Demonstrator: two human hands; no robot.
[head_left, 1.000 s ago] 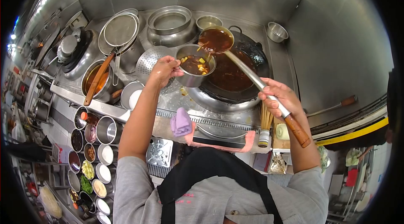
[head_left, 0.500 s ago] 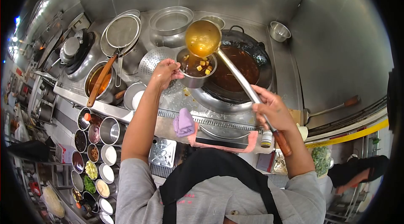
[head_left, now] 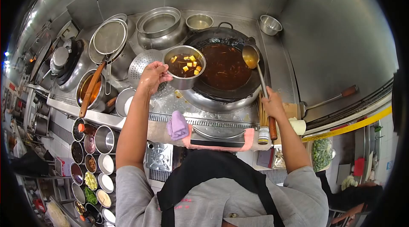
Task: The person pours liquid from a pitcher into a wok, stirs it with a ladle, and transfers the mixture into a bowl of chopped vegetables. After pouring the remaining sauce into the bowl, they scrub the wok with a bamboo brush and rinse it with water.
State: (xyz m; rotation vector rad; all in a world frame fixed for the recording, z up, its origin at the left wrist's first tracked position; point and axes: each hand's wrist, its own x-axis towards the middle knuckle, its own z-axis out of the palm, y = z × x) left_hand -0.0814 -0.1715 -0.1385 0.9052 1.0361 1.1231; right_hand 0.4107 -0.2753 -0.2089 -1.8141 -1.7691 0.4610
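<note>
My left hand [head_left: 154, 76] grips the rim of a steel bowl [head_left: 184, 83], which holds dark broth with yellow cubes [head_left: 190, 64] in it. The bowl is beside the left edge of a black wok [head_left: 255, 83] full of dark brown soup [head_left: 223, 67] with thin strips in it. My right hand [head_left: 273, 102] is closed around the handle of a long ladle [head_left: 251, 57]. The ladle's cup is over the wok's right side, with a wet golden sheen inside. Left of the bowl lies a perforated skimmer [head_left: 138, 66].
Behind are a large steel pot [head_left: 159, 35] and a small bowl [head_left: 199, 22]. A mesh strainer [head_left: 110, 37] and a pot of orange liquid [head_left: 83, 92] stand left. A purple cloth [head_left: 177, 125] lies at the front edge. Several ingredient tubs [head_left: 105, 139] fill the lower left. Another person's arm [head_left: 349, 215] shows lower right.
The ladle has moved from above the bowl, where it was pouring, to the right side of the wok. My right hand has shifted slightly; my left still holds the bowl.
</note>
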